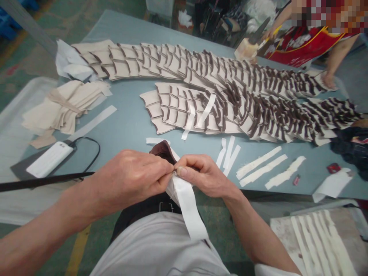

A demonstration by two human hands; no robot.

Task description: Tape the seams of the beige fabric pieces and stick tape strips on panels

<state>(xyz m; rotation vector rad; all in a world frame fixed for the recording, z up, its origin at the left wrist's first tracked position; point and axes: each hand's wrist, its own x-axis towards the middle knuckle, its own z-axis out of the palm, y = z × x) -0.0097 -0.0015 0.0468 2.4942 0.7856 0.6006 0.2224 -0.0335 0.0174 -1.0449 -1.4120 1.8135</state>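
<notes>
Close to my waist, my left hand (135, 174) and my right hand (202, 174) meet with their fingertips pinched together. Between them is a dark brown fabric piece (164, 148), folded so that its upper edge stands up beyond my fingers. From the pinch a white strip (189, 209) hangs down over my belt and shirt. Which layers each finger grips is hidden. Just beyond, on the table, lie overlapping cream panels with brown bands (175, 101), with loose white strips (207, 111) on top of them.
The blue-grey table (126, 130) also bears a tied cream fabric bundle (64, 103), a white power bank (50, 159) with a black cable, and several loose cream strips (263, 166). A co-worker's hand (329, 80) rests at the far right. Right below, a board carries pale strips (319, 237).
</notes>
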